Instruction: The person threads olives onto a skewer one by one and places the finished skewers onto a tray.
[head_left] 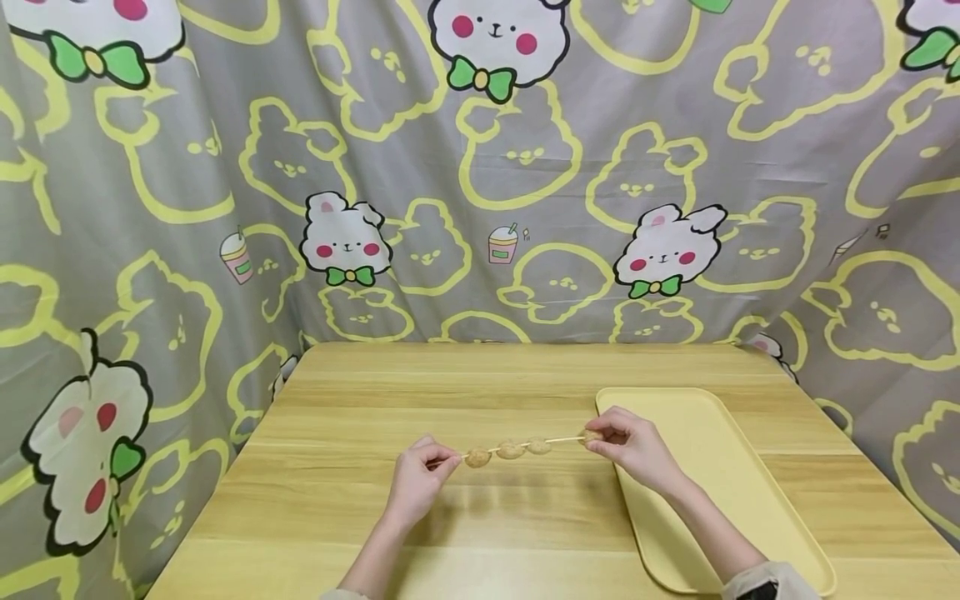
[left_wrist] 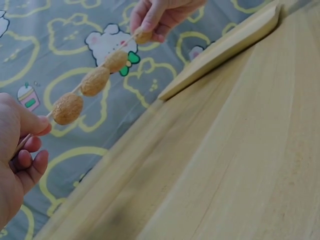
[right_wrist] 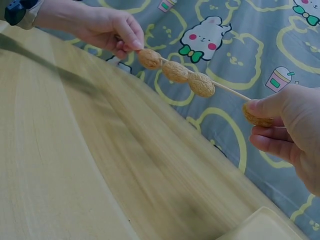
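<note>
A thin wooden skewer (head_left: 564, 439) runs sideways above the table, with three brown, wrinkled, oval balls (head_left: 510, 451) threaded on it. They look like fried balls or puffs and sit towards its left end. My left hand (head_left: 417, 482) pinches the skewer's left end between thumb and fingers, close to the nearest ball (left_wrist: 67, 108). At the other end, my right hand (head_left: 636, 448) pinches a similar brown ball (right_wrist: 256, 116), which meets the skewer's tip. Bare stick shows between that ball and the threaded three. Fingers partly cover the held ball, so how deep the tip sits cannot be told.
A pale yellow rectangular tray (head_left: 693, 467) lies on the right side of the wooden table (head_left: 337, 417), partly beneath my right forearm. Behind the table and along both sides hangs a grey curtain (head_left: 420, 167) with cartoon animals.
</note>
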